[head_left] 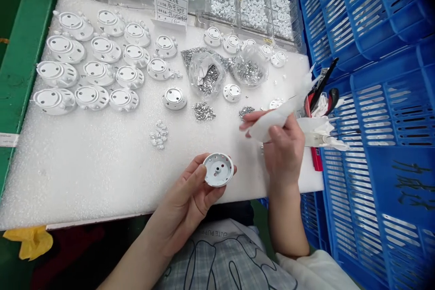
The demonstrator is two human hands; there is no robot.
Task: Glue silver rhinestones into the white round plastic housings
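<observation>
Surface (102, 163): white, foam-like, carries the parts. Blue slatted crates (404, 176): stacked along the right side. Clear compartmented tray (118, 0): across the far edge, filled with small white pieces.

Hands: the left hand (193, 188) is above the near edge, palm turned up, in a narrow thumb-and-finger grip. The right hand (283, 149) is raised to its right, fingers wrapped around a translucent white object (268, 124); the object's exact form cannot be determined.

Plastic bags (217, 79): two, near the far side, containing silver pieces. Label card (171, 9): upright against the tray, handwritten. White housings (97, 72): set in rows at the left, others around the bags. Round white part (219, 174): held by its rim in the left hand, hollow side visible, with a central post. Silver pile (204, 112): loose, just in front of the left bag. Small white pieces (159, 135): clustered nearer the left hand.
</observation>
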